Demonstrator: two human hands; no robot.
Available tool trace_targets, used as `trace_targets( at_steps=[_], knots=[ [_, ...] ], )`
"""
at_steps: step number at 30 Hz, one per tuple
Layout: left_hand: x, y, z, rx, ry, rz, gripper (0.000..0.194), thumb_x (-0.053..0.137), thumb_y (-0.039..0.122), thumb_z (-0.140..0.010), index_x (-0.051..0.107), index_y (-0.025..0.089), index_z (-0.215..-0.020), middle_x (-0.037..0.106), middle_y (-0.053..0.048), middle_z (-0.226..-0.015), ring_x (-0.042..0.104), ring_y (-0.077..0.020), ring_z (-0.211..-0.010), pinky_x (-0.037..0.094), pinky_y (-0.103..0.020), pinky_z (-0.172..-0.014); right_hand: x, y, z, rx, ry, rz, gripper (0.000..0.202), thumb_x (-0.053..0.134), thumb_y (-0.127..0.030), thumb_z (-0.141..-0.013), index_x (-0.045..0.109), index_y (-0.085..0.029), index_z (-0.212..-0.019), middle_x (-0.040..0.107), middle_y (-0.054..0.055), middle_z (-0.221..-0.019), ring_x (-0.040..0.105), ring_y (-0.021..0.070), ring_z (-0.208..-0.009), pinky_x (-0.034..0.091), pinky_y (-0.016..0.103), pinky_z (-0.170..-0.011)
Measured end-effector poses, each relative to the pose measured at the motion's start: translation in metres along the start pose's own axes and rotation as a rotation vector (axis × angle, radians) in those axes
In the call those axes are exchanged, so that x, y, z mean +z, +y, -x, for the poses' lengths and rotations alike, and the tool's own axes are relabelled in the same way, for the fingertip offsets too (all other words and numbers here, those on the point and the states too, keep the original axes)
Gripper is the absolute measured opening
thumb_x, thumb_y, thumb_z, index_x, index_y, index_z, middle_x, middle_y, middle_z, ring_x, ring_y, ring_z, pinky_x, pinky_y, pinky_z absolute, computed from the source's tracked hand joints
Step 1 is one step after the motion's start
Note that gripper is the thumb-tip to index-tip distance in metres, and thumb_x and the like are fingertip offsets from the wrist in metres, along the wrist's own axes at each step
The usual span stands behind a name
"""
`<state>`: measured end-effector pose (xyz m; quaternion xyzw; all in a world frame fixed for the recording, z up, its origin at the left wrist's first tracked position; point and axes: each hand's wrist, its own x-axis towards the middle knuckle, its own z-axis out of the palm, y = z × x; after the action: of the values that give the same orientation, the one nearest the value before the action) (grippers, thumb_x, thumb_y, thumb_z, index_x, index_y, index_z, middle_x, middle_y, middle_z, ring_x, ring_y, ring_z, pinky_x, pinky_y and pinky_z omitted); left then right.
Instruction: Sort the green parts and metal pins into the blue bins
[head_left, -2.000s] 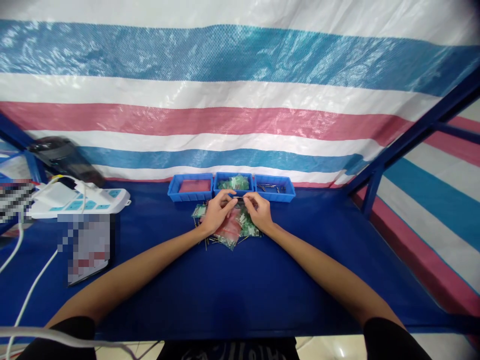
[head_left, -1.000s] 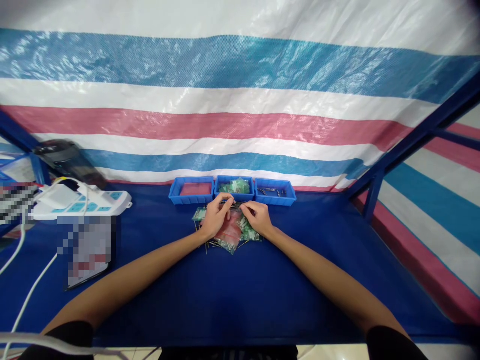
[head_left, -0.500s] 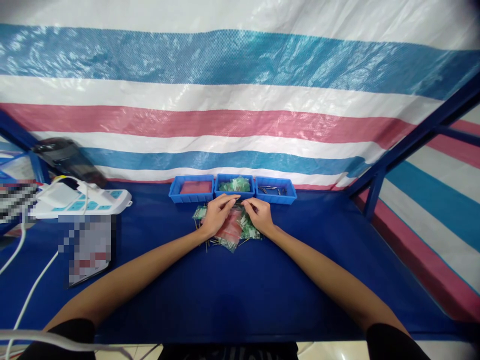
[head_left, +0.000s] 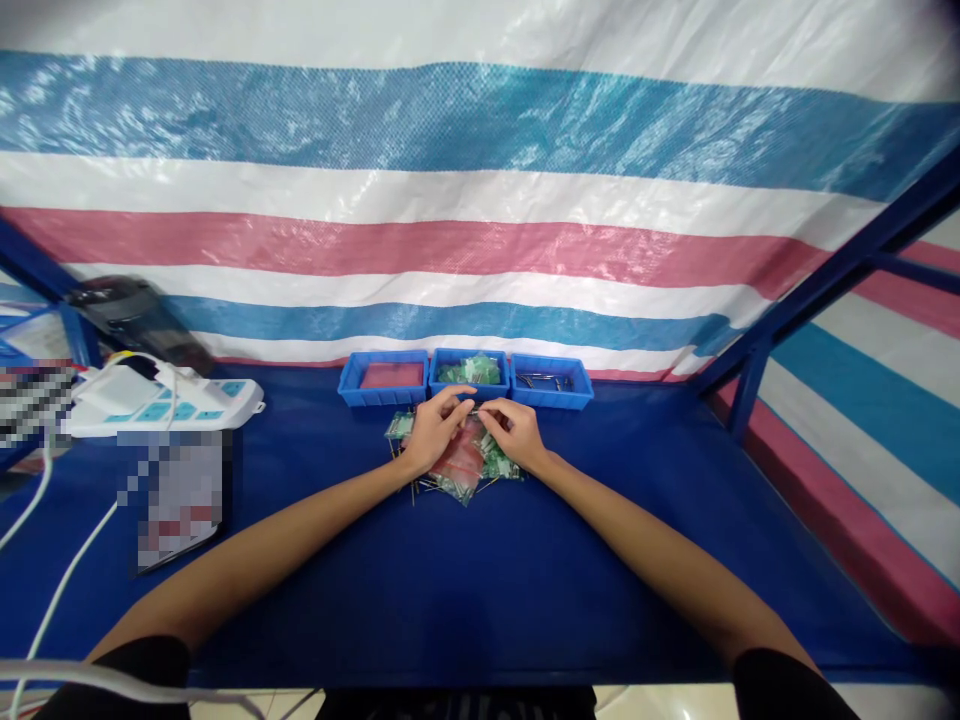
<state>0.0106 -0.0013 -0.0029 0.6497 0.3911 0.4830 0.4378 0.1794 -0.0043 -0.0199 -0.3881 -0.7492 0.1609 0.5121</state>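
Over a pile of small bags and thin metal pieces, my left hand [head_left: 433,430] and my right hand [head_left: 517,430] face each other with fingertips nearly meeting. Both hands are pinched around something small and dark between them, too small to name. Beneath them lie a clear reddish bag [head_left: 459,462] and green bags [head_left: 499,462]. Thin metal rods [head_left: 414,488] stick out at the pile's lower edge. Behind stand three blue bins: the left bin [head_left: 384,399] holds reddish bags, the middle bin [head_left: 469,390] green bags, the right bin [head_left: 553,399] thin dark metal pieces.
At the left of the blue table [head_left: 465,590] are a white power strip [head_left: 232,402] with plugs and cables, a blurred phone-like device [head_left: 180,510] and a dark bottle-like object [head_left: 139,315]. A striped sheet [head_left: 480,245] hangs behind, and a blue frame post [head_left: 750,385] rises at the right.
My right hand has shifted slightly left, and the fingers of both hands have changed their pose a little around the small item. The bins and pile look the same.
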Motion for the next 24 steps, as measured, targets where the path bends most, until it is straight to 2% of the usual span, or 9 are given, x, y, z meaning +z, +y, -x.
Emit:
trace_targets(
  at_steps=[4,7,10,13,17,22,24],
  knots=[
    [0.0014,0.0017,0.0,-0.004,0.012,0.033,0.031,0.059,0.037,-0.087,0.06,0.017,-0.11,0.052,0.004,-0.06,0.041,-0.0065,-0.042,0.035,-0.019,-0.045,-0.0013,-0.0022,0.0013,0.067,0.099,-0.014,0.022,0.052,-0.032,-0.091,0.065,-0.017,-0.083,0.063,0.002,-0.068,0.054,0.0124,-0.056,0.044,0.025,-0.058],
    [0.0017,0.0006,-0.0003,-0.009,0.019,0.029,0.027,0.061,0.037,-0.086,0.062,0.016,-0.103,0.054,0.003,-0.061,0.042,-0.0064,-0.041,0.035,-0.019,-0.044,-0.002,-0.0031,0.0019,0.11,0.149,-0.024,0.024,0.051,-0.034,-0.092,0.065,-0.017,-0.084,0.063,0.002,-0.069,0.054,0.0129,-0.056,0.044,0.025,-0.058],
    [0.0012,-0.0011,-0.0004,0.007,0.036,0.015,0.023,0.061,0.037,-0.085,0.064,0.015,-0.092,0.051,0.004,-0.056,0.043,-0.0074,-0.041,0.037,-0.02,-0.045,-0.0016,-0.0028,0.0019,0.111,0.133,-0.016,0.026,0.05,-0.036,-0.092,0.065,-0.017,-0.082,0.063,0.002,-0.069,0.054,0.0132,-0.056,0.044,0.026,-0.058],
    [0.0007,-0.0008,0.0,0.021,0.063,0.016,0.023,0.061,0.037,-0.086,0.065,0.015,-0.092,0.05,0.004,-0.053,0.042,-0.008,-0.041,0.038,-0.021,-0.046,-0.0008,-0.0015,0.0009,0.101,0.091,0.0,0.027,0.051,-0.036,-0.091,0.066,-0.017,-0.081,0.063,0.002,-0.067,0.054,0.013,-0.055,0.044,0.025,-0.057],
    [0.0007,0.002,0.0009,0.048,0.09,0.006,0.022,0.059,0.037,-0.087,0.064,0.016,-0.093,0.06,0.0,-0.068,0.045,-0.0076,-0.045,0.04,-0.021,-0.049,0.0001,0.0002,-0.0008,0.064,0.012,0.037,0.027,0.052,-0.034,-0.091,0.068,-0.017,-0.079,0.066,0.002,-0.068,0.056,0.0137,-0.058,0.043,0.025,-0.06],
    [0.0011,0.0034,0.0006,0.037,0.063,0.094,0.022,0.048,0.039,-0.093,0.053,0.018,-0.093,0.065,-0.002,-0.088,0.048,-0.0055,-0.043,0.041,-0.02,-0.047,-0.0001,0.0,-0.0015,0.092,0.056,0.041,0.028,0.051,-0.032,-0.091,0.067,-0.016,-0.075,0.06,0.0,-0.06,0.052,0.0126,-0.052,0.041,0.024,-0.056],
    [0.001,0.003,0.0003,0.036,0.053,0.109,0.021,0.046,0.038,-0.094,0.05,0.018,-0.094,0.063,-0.001,-0.087,0.047,-0.0044,-0.042,0.041,-0.02,-0.047,-0.0004,-0.0004,-0.0014,0.089,0.046,0.035,0.028,0.051,-0.033,-0.091,0.066,-0.016,-0.075,0.059,0.0,-0.059,0.052,0.0122,-0.052,0.041,0.024,-0.056]
  ],
)
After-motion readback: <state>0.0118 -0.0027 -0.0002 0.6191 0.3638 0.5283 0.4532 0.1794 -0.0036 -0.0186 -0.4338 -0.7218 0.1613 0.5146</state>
